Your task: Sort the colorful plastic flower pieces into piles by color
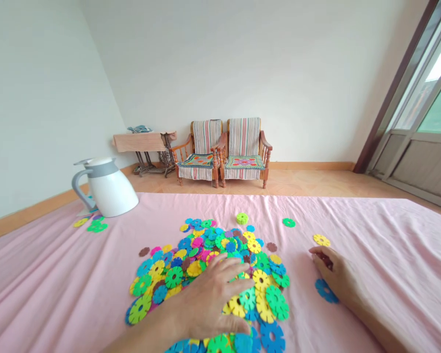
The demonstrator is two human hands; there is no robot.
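Note:
My left hand point(220, 294) lies over a heap of plastic notched discs point(174, 277), fingers spread and holding nothing. The discs are green, yellow, blue, pink and brown, and the hand hides part of the heap. To the right of the heap, my right hand point(330, 269) rests on the cloth with its fingers curled closed. Something dark shows inside the curl, too little to make out. Just beyond those fingertips lies a yellow disc point(321, 239). A blue disc point(326, 291) sits beside the wrist, partly covered by it.
A pink cloth point(389, 245) covers the table. At its left stands a white jug point(112, 191) with a grey handle, a few discs point(97, 225) beside it. Single green discs point(288, 222) lie beyond the heap. Two armchairs point(244, 152) and a cloth-covered sewing table point(141, 142) stand behind.

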